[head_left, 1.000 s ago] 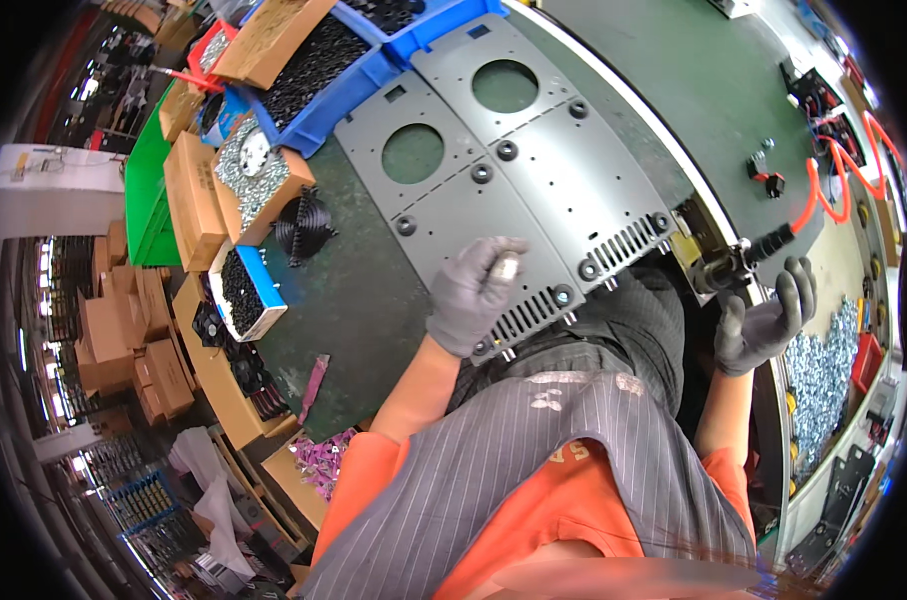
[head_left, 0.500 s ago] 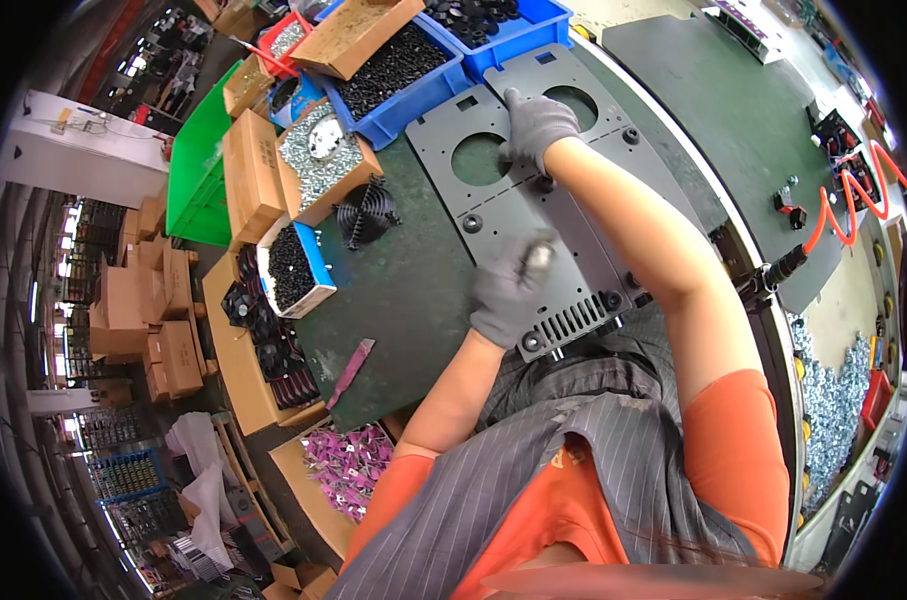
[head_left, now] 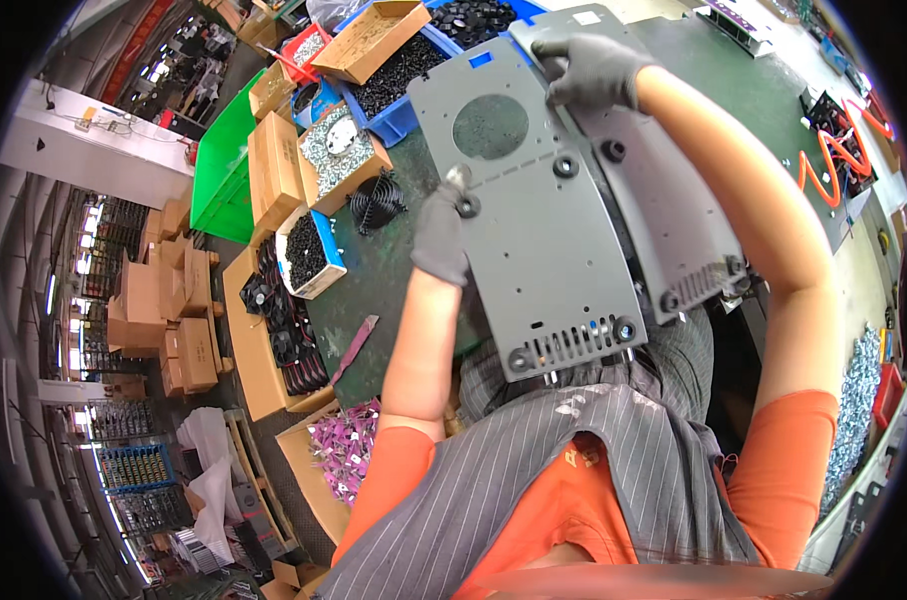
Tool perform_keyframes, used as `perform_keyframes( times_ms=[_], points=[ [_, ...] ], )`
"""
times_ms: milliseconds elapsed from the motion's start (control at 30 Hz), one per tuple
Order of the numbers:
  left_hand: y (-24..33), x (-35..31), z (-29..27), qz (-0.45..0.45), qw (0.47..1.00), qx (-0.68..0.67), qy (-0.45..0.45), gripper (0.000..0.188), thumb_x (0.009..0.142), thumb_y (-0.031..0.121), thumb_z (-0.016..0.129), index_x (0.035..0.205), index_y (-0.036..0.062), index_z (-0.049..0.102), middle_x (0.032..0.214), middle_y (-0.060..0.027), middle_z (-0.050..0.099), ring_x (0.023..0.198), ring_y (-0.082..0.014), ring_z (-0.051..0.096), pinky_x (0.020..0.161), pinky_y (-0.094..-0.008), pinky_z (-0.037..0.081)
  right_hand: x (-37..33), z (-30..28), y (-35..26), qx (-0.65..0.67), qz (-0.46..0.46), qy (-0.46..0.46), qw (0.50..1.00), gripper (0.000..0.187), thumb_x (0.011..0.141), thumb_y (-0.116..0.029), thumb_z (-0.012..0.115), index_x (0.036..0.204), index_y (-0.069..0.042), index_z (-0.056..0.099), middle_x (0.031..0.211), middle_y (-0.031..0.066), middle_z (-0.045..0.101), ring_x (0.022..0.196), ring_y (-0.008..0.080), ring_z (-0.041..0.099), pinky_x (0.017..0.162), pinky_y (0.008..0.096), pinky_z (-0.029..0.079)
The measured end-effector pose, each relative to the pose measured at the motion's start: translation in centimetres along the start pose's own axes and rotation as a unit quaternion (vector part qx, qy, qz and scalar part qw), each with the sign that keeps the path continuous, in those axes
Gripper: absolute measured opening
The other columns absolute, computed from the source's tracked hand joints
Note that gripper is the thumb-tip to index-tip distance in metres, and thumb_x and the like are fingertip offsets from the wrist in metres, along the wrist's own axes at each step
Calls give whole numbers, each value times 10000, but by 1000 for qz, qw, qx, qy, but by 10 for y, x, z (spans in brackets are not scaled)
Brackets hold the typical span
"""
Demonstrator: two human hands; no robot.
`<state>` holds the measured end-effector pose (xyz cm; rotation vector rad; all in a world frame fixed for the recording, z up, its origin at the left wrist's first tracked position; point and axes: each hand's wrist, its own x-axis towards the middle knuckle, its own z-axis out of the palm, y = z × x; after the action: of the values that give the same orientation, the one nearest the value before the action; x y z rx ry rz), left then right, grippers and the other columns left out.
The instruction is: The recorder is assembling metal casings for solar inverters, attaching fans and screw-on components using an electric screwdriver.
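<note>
Two grey metal panels lie side by side over my lap and the bench, the left panel (head_left: 554,250) overlapping the right panel (head_left: 664,190). The left one has a large round hole, a row of slots at its near end and black round feet. My left hand (head_left: 442,230), in a grey glove, is closed on its left edge; a pale, shiny spot shows at the thumb tip, too small to name. My right hand (head_left: 599,72), gloved too, curls its fingers over the panel edges at the far end, where the two meet. Its fingertips are partly hidden.
Left of the panels are a black fan guard (head_left: 378,203), a purple strip (head_left: 356,348) and a box of black screws (head_left: 309,255). Farther back stand a carton of silvery screws (head_left: 374,168) and a blue bin (head_left: 399,122). An orange coiled hose (head_left: 824,165) hangs right.
The left panel has shifted toward me and lifted over the right one, opening a gap between them. My left hand went from above the panel to its left edge; my right hand moved right and farther away.
</note>
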<state>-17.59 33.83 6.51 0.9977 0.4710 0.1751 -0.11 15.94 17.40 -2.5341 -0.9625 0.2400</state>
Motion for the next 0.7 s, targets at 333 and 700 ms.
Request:
perform_keyframes(
  times_ms=[333,700],
  points=[
    [159,-40,83,198,973,36,-117,200,866,232,628,934,44,616,749,-11,617,625,-107,585,554,-247,479,-72,-171,-45,130,-97,313,936,330,670,-161,718,945,-12,612,824,113,651,658,191,613,585,320,506],
    [64,-121,82,656,532,517,-138,217,721,256,760,754,73,649,709,-71,629,628,-221,616,583,-304,491,-84,56,63,315,-162,536,767,1012,750,-182,776,1468,-48,75,970,122,590,864,231,608,792,353,508]
  ],
)
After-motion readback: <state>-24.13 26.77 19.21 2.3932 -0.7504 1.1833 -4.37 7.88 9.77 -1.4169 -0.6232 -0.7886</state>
